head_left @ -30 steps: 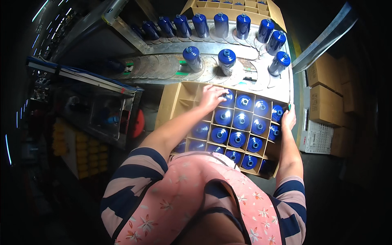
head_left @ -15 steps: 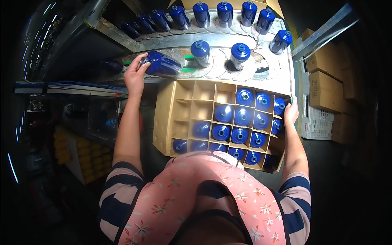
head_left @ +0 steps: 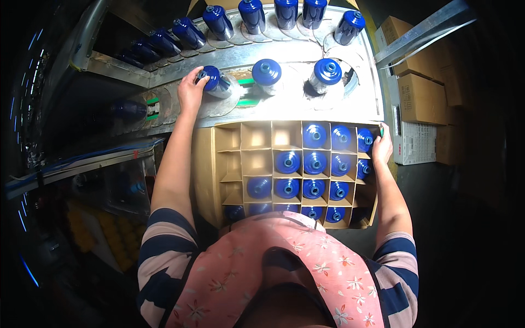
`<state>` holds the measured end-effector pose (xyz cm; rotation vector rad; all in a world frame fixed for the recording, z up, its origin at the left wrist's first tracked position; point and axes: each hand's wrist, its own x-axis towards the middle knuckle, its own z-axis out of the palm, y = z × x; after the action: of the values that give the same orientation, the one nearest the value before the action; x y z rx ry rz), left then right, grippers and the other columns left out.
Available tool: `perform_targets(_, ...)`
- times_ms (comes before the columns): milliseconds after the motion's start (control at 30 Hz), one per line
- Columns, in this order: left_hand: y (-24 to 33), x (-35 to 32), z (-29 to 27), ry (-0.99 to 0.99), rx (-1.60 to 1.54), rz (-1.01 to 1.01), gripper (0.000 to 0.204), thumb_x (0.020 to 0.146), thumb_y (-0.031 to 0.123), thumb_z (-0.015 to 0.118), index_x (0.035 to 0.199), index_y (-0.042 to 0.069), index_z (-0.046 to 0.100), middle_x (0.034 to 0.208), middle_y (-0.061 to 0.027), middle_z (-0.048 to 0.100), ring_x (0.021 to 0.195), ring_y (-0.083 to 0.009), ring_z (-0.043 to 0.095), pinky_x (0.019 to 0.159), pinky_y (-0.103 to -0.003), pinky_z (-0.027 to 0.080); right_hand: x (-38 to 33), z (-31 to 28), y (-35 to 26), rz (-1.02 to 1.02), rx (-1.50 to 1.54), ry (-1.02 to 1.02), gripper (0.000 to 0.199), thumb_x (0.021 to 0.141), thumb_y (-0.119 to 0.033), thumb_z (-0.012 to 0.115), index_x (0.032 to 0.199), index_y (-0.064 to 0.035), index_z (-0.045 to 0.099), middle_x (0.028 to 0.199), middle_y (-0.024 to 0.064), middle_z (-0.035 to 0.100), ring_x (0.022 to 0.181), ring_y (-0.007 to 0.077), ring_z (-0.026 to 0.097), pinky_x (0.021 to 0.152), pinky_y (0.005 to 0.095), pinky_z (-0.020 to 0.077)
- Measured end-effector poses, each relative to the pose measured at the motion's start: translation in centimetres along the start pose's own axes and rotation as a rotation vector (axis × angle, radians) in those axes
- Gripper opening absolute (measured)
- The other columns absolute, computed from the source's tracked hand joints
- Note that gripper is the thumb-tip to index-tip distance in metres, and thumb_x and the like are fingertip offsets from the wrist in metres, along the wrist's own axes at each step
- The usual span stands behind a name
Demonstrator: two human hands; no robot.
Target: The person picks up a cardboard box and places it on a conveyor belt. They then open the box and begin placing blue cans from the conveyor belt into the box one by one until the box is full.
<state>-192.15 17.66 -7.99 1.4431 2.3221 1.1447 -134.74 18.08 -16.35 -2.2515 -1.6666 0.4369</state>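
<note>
Head camera view: the person's left hand [head_left: 191, 90] reaches out to the moving-belt table, where the belt plates [head_left: 178, 106] are curved and shiny. Its thumb and fingers pinch the neck of a blue bottle [head_left: 219, 83]. That bottle is over the near side of the belt, and its top leans a bit toward the hand. Two more blue bottles [head_left: 267, 74] stand to its right, with gaps between them. Behind, a long row of blue bottles [head_left: 252, 16] stands on the far side of the belt.

Right in front of the person is an open cardboard box [head_left: 203, 164], split into little squares. In the row next to the belt, the three left squares are empty and the three right ones each hold a blue bottle with its neck up. More bottles sit in the rows nearer the person. The right hand [head_left: 383, 146] is at the box's right edge, with its fingers bent close together; it is hard to tell if they pinch the cardboard or just touch it.

The person wears a pink apron [head_left: 219, 268] with flowers. Brown boxes [head_left: 424, 98] and a white crate [head_left: 418, 146] are off to the right.
</note>
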Motion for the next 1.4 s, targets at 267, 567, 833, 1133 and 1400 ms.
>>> perform_targets(267,6.5,-16.6,2.8,-0.573,-0.299,0.035,0.017,0.086,0.005,0.068,0.102,0.006,0.073,0.096,-0.0043,0.071,0.091,-0.0136,0.064,0.084,-0.027,0.05,1.2,-1.8,1.2,-0.054,0.038,0.033,0.042,0.087,-0.007,0.054,0.126,-0.0202,0.052,0.12,0.0112,0.062,0.108,0.0359,0.06,0.09,0.045,0.0483)
perform_targets(567,5.1,-29.3,-8.4,-0.613,0.056,0.265,0.023,0.078,0.012,0.072,0.101,0.015,0.073,0.1,-0.0055,0.069,0.093,-0.026,0.06,0.086,-0.039,0.046,-5.5,-5.4,-2.7,-0.057,0.009,0.077,0.042,0.088,-0.011,0.059,0.129,-0.0205,0.051,0.116,0.0108,0.063,0.104,0.0351,0.062,0.089,0.0452,0.0495)
perform_targets(833,3.1,-32.8,-10.1,-0.555,0.025,0.473,0.027,0.077,0.015,0.072,0.104,0.018,0.072,0.108,-0.0009,0.07,0.099,-0.0241,0.06,0.086,-0.039,0.042,-6.0,-5.5,-1.8,-0.04,-0.028,0.055,0.039,0.09,-0.013,0.055,0.129,-0.015,0.05,0.122,0.0128,0.061,0.109,0.0363,0.059,0.091,0.0468,0.0475)
perform_targets(1133,3.3,-32.8,-8.5,-0.653,0.151,0.379,0.039,0.078,0.026,0.074,0.115,0.019,0.069,0.127,0.0039,0.064,0.123,-0.021,0.052,0.111,-0.048,0.026,-6.1,-6.0,-1.0,-0.023,-0.017,0.029,0.039,0.092,-0.014,0.053,0.131,-0.0149,0.05,0.124,0.0122,0.061,0.109,0.0369,0.06,0.091,0.0477,0.0477)
perform_targets(1400,10.5,-20.7,-15.9,-0.323,-0.542,0.031,0.034,0.08,-0.006,0.065,0.114,-0.003,0.067,0.127,-0.0154,0.061,0.119,-0.0217,0.057,0.103,-0.033,0.043,-5.3,-5.7,-1.5,-0.035,0.0,0.078,0.041,0.09,-0.014,0.054,0.131,-0.0177,0.05,0.118,0.0124,0.063,0.103,0.0375,0.062,0.089,0.048,0.049)
